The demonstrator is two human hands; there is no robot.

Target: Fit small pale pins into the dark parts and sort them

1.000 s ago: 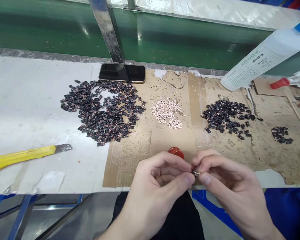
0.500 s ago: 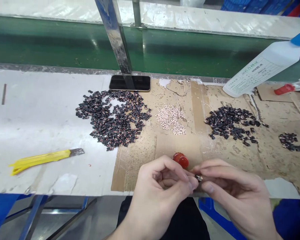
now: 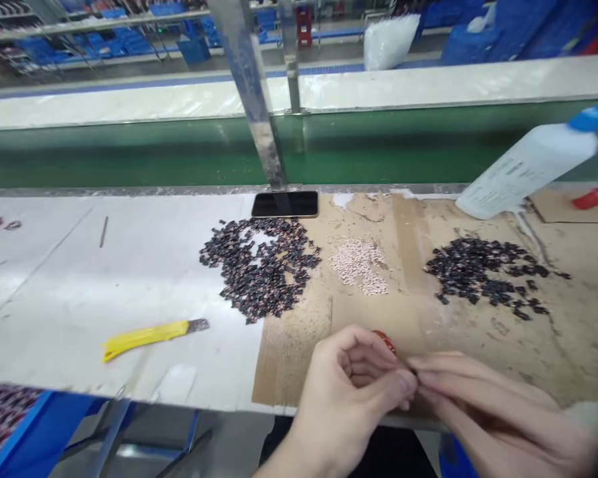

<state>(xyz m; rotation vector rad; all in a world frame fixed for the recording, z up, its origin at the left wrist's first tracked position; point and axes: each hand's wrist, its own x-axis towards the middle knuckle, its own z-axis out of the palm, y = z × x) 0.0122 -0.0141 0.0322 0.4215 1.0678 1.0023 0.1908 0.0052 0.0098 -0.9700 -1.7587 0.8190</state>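
Note:
My left hand (image 3: pixel 351 392) and my right hand (image 3: pixel 483 405) meet at the near edge of the bench, fingertips pinched together over a tiny part that is hidden between them. Motion smears the right hand. A red cap (image 3: pixel 386 340) peeks out just behind my left fingers on the cardboard sheet (image 3: pixel 428 219). Beyond my hands lie a large pile of small dark parts (image 3: pixel 262 269), a small heap of pale pinkish bits (image 3: pixel 359 265) and a second dark pile (image 3: pixel 488 275) to the right.
A yellow utility knife (image 3: pixel 149 335) lies on the white bench at the left. A black phone (image 3: pixel 285 204) rests by a metal post (image 3: pixel 249 93). A white bottle with a blue cap (image 3: pixel 528 166) leans at the right, before a green conveyor belt (image 3: pixel 129 156).
The view has tilted up and swung left, so the bench sits lower and more to the right. Both hands stay pinched together; the small part seen between the fingertips is now hidden.

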